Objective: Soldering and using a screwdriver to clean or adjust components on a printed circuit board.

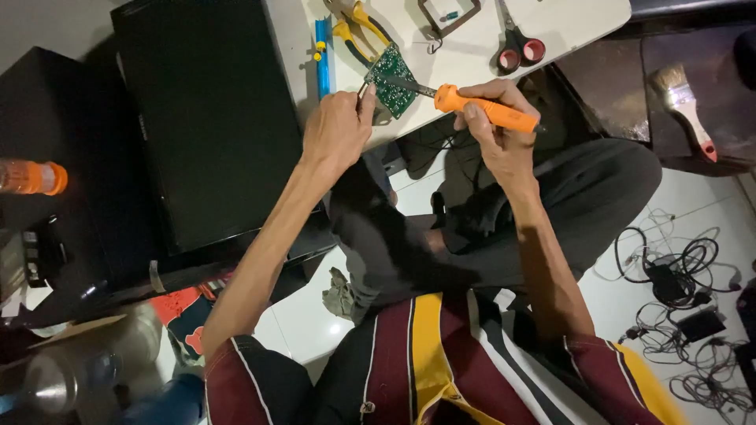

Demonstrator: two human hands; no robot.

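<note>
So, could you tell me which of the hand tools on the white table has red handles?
The scissors, lying right of the circuit board; the pliers have yellow handles instead.

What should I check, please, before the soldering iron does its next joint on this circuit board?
1. Left hand steadies the green circuit board at its lower edge: ok.
2. Right hand grips the orange soldering iron by its handle: ok.
3. Iron tip rests on the board: ok.
4. Board lies on the white table, near its edge: ok.
5. Tip hot: cannot tell.
6. Yellow-handled pliers and red-handled scissors lie apart from the board: ok.
</note>
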